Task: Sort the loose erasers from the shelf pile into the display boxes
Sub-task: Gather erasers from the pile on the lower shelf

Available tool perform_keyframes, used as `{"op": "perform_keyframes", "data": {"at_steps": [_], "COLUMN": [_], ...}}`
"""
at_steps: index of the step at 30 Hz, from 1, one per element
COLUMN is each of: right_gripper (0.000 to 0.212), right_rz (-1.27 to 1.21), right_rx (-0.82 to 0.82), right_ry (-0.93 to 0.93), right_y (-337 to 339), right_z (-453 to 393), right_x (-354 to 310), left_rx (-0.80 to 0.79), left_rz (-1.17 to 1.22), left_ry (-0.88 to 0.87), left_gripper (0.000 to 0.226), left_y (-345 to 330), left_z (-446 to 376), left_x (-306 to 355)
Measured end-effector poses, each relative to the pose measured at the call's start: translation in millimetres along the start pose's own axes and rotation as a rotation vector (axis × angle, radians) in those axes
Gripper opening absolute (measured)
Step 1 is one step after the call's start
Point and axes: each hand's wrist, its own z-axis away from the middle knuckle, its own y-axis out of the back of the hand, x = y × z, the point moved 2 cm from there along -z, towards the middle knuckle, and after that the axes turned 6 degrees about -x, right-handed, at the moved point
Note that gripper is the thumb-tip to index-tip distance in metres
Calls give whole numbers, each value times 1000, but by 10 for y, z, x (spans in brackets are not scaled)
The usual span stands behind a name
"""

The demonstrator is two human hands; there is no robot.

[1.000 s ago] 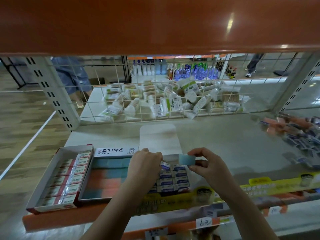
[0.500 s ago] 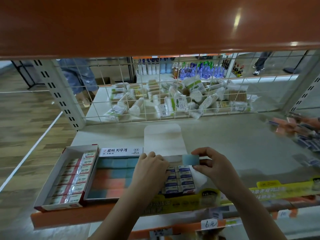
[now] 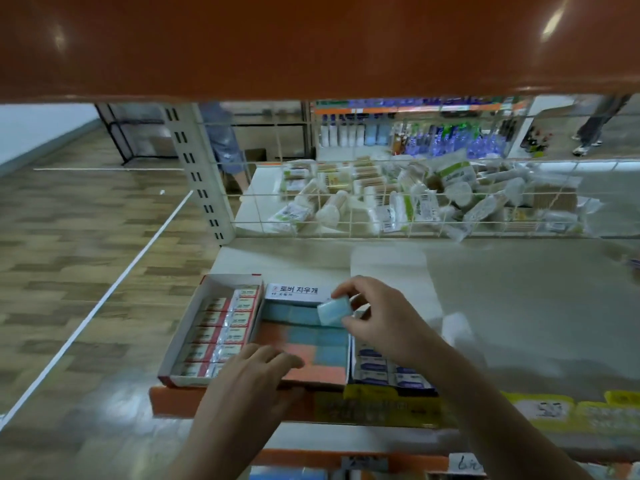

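My right hand (image 3: pixel 377 320) pinches a light blue eraser (image 3: pixel 334 310) and holds it over the far right corner of the middle display box (image 3: pixel 294 293). That box holds blue and pink erasers (image 3: pixel 311 341) in rows. My left hand (image 3: pixel 252 372) rests with relaxed fingers on the near edge of the same box, over the pink erasers. A red-edged box (image 3: pixel 188 327) of sleeved erasers sits to the left. Another box of blue-and-white sleeved erasers (image 3: pixel 384 372) sits to the right, partly hidden by my right wrist.
An orange shelf (image 3: pixel 311 43) hangs low overhead. A wire grid (image 3: pixel 381 199) backs the grey shelf surface (image 3: pixel 519 306), with packaged goods (image 3: pixel 433 199) piled behind it. A white card (image 3: pixel 391 271) lies past the boxes. People's legs (image 3: pixel 221 140) stand in the aisle beyond.
My right hand carried the blue eraser left, from beside the right box to over the middle box. My left hand left the right box and came down onto the middle box's near edge.
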Motion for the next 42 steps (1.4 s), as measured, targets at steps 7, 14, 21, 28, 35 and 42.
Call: {"op": "perform_keyframes", "data": {"at_steps": [7, 14, 21, 28, 35, 42], "right_gripper": [31, 22, 26, 27, 35, 42], "right_rz": [236, 350, 444, 424, 362, 602], "right_rx": [-154, -145, -110, -168, -267, -6], "right_ry": [-1, 4, 6, -19, 30, -29], "right_y": [-455, -824, -955, -934, -622, 470], "right_z": [-350, -493, -463, -526, -547, -314], "right_x": [-203, -214, -171, -176, -231, 132], "left_rx": [0, 42, 60, 3, -56, 81], "left_rz": [-57, -47, -13, -18, -3, -223], "left_ry": [1, -24, -10, -10, -52, -171], "left_gripper": [29, 28, 30, 31, 43, 51], "left_y": [-109, -169, -197, -176, 58, 404], "left_z": [10, 25, 52, 38, -113, -1012], "left_x": [-204, -216, -214, -201, -201, 257]}}
